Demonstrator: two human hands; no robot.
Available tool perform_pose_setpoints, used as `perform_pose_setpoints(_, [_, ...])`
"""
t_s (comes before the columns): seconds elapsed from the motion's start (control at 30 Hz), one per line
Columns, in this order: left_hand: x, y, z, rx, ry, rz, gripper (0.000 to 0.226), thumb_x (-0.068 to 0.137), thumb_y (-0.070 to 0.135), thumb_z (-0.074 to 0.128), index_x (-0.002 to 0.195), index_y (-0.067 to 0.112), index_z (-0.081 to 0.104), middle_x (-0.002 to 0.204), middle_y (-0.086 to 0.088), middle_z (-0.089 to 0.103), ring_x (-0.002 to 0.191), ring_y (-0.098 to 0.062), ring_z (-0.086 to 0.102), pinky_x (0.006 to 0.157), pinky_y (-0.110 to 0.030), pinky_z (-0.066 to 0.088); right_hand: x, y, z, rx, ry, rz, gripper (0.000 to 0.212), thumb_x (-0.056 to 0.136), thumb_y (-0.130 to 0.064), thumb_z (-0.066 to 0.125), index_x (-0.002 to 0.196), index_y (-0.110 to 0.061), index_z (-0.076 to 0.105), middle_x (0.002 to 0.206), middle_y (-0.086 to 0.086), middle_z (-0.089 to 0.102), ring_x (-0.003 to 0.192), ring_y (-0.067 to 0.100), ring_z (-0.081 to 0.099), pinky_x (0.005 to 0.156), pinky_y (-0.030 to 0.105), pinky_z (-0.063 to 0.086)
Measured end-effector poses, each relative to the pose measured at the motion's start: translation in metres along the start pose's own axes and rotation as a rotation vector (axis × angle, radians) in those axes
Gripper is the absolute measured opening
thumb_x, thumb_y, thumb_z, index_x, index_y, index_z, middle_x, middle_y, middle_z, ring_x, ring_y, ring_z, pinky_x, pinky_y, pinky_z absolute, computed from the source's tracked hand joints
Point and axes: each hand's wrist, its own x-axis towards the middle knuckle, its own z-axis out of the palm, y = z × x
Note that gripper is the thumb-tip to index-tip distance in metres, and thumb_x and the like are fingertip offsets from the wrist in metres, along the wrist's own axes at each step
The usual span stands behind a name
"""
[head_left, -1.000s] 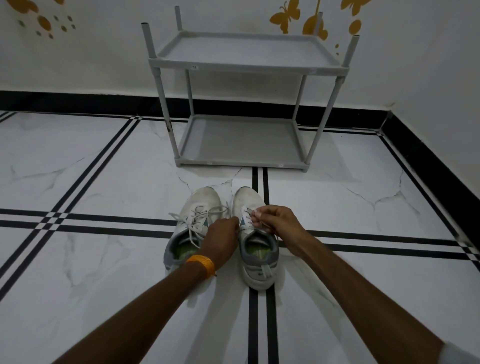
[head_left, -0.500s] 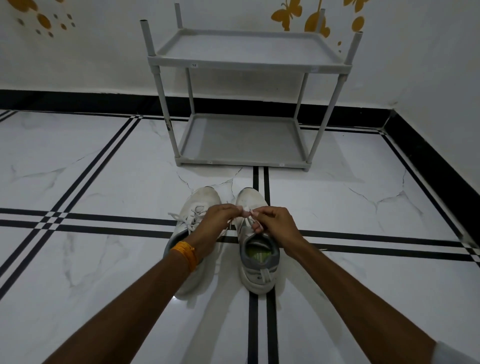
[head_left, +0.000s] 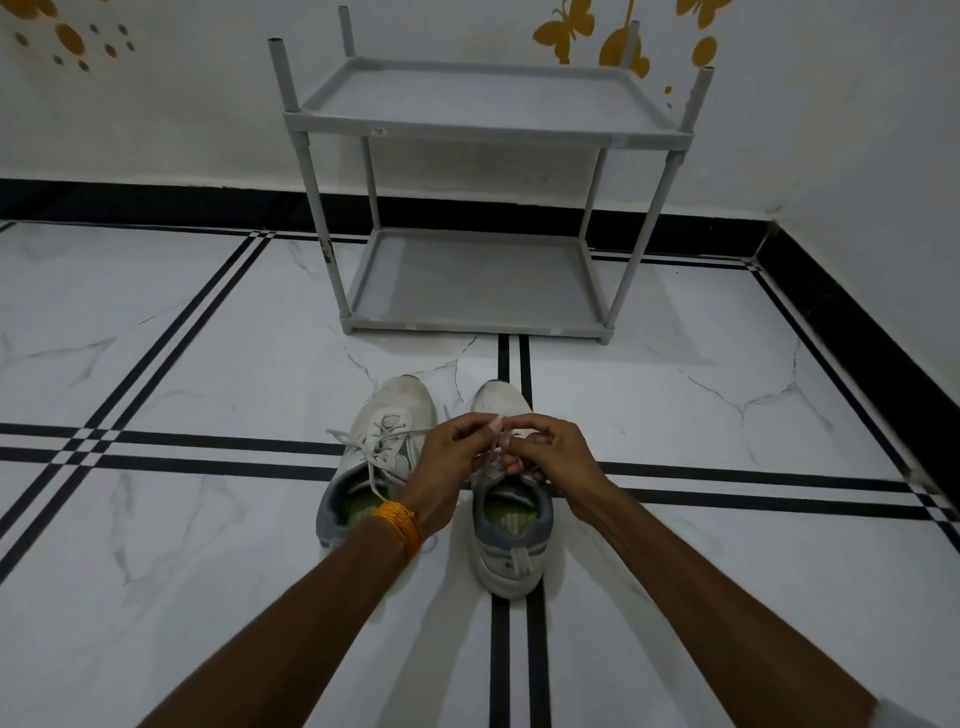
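Two white sneakers stand side by side on the floor, toes pointing away from me. The right sneaker (head_left: 511, 535) has a grey heel and a green insole. Both hands meet above its tongue. My left hand (head_left: 452, 457) pinches its white lace (head_left: 491, 460), and my right hand (head_left: 550, 454) pinches the lace from the other side. An orange band is on my left wrist. The left sneaker (head_left: 387, 431) lies untouched with its laces loose and spread out to the left.
A grey two-tier plastic rack (head_left: 483, 130) stands against the wall just beyond the shoes, both shelves bare. The floor is white marble tile with black lines. A black skirting runs along the back and right walls.
My left hand has risen from beside the right shoe's collar to meet the right hand above the tongue. Both hands have drawn the lace up and forward.
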Motion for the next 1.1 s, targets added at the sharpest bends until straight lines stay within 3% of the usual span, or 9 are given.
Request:
perform_pose_setpoints(0.17, [0.002, -0.008, 0.002, 0.085, 0.059, 0.095, 0.018, 0.092, 0.013, 0.062, 0.105, 0.005, 0.072, 0.099, -0.02, 0.072, 0.095, -0.03, 0.069, 0.082, -0.033, 0.059, 0.005, 0.003, -0.001, -0.092, -0.056, 0.0, 0.025, 0.084, -0.009, 0.073, 0.108, -0.009, 0.068, 0.077, 0.017, 0.074, 0.062, 0.018, 0.07, 0.057, 0.02, 0.054])
perform_pose_setpoints(0.3, [0.0, -0.008, 0.007, 0.193, 0.048, 0.15, 0.021, 0.094, 0.015, 0.059, 0.108, 0.009, 0.073, 0.101, -0.006, 0.075, 0.096, -0.016, 0.069, 0.083, -0.023, 0.057, 0.006, 0.0, -0.005, -0.131, -0.113, -0.016, 0.025, 0.087, -0.008, 0.069, 0.111, -0.006, 0.066, 0.08, 0.02, 0.073, 0.063, 0.017, 0.07, 0.053, 0.017, 0.051])
perform_pose_setpoints(0.4, [0.002, -0.006, 0.006, 0.187, 0.044, 0.135, 0.021, 0.092, 0.01, 0.061, 0.108, 0.004, 0.073, 0.098, -0.007, 0.074, 0.088, -0.012, 0.069, 0.074, -0.016, 0.055, 0.007, -0.001, -0.007, -0.158, -0.143, -0.033, 0.027, 0.088, -0.007, 0.067, 0.114, -0.005, 0.065, 0.08, 0.019, 0.072, 0.063, 0.016, 0.07, 0.054, 0.016, 0.051])
perform_pose_setpoints(0.53, [0.006, -0.003, 0.002, 0.196, 0.06, 0.149, 0.017, 0.088, 0.005, 0.065, 0.102, 0.004, 0.075, 0.089, -0.008, 0.074, 0.083, -0.016, 0.07, 0.074, -0.018, 0.057, 0.009, -0.001, -0.008, -0.185, -0.182, -0.048, 0.029, 0.088, -0.005, 0.067, 0.116, -0.006, 0.064, 0.077, 0.017, 0.073, 0.064, 0.019, 0.07, 0.056, 0.017, 0.052])
perform_pose_setpoints(0.63, [0.005, -0.008, 0.007, 0.223, 0.2, 0.218, 0.015, 0.089, 0.007, 0.065, 0.1, 0.007, 0.075, 0.094, -0.01, 0.074, 0.088, -0.02, 0.07, 0.08, -0.028, 0.058, 0.01, -0.003, -0.008, -0.198, -0.198, -0.032, 0.031, 0.086, -0.01, 0.071, 0.116, -0.008, 0.063, 0.072, 0.009, 0.074, 0.065, 0.019, 0.07, 0.058, 0.02, 0.053])
perform_pose_setpoints(0.77, [0.002, -0.011, 0.013, 0.23, 0.218, 0.26, 0.015, 0.09, 0.007, 0.064, 0.101, 0.007, 0.074, 0.089, -0.01, 0.073, 0.08, -0.013, 0.068, 0.075, -0.019, 0.056, 0.012, -0.003, -0.008, -0.201, -0.208, -0.026, 0.029, 0.086, -0.009, 0.071, 0.114, -0.007, 0.063, 0.071, 0.009, 0.074, 0.065, 0.019, 0.071, 0.063, 0.025, 0.056])
perform_pose_setpoints(0.9, [0.004, -0.014, 0.012, 0.283, 0.216, 0.278, 0.015, 0.089, 0.009, 0.066, 0.102, 0.006, 0.073, 0.101, -0.004, 0.066, 0.089, -0.002, 0.062, 0.075, -0.007, 0.05, 0.012, -0.004, -0.009, -0.217, -0.221, -0.032, 0.025, 0.087, -0.005, 0.068, 0.112, -0.004, 0.064, 0.072, 0.008, 0.074, 0.065, 0.019, 0.07, 0.062, 0.024, 0.056])
perform_pose_setpoints(1.1, [0.009, -0.007, 0.01, 0.356, 0.154, 0.248, 0.013, 0.087, 0.009, 0.068, 0.097, 0.006, 0.076, 0.093, -0.004, 0.071, 0.081, -0.009, 0.065, 0.065, -0.005, 0.051, 0.013, -0.005, -0.008, -0.27, -0.203, -0.033, 0.029, 0.086, -0.004, 0.069, 0.114, -0.003, 0.063, 0.077, 0.014, 0.074, 0.068, 0.024, 0.071, 0.063, 0.024, 0.056])
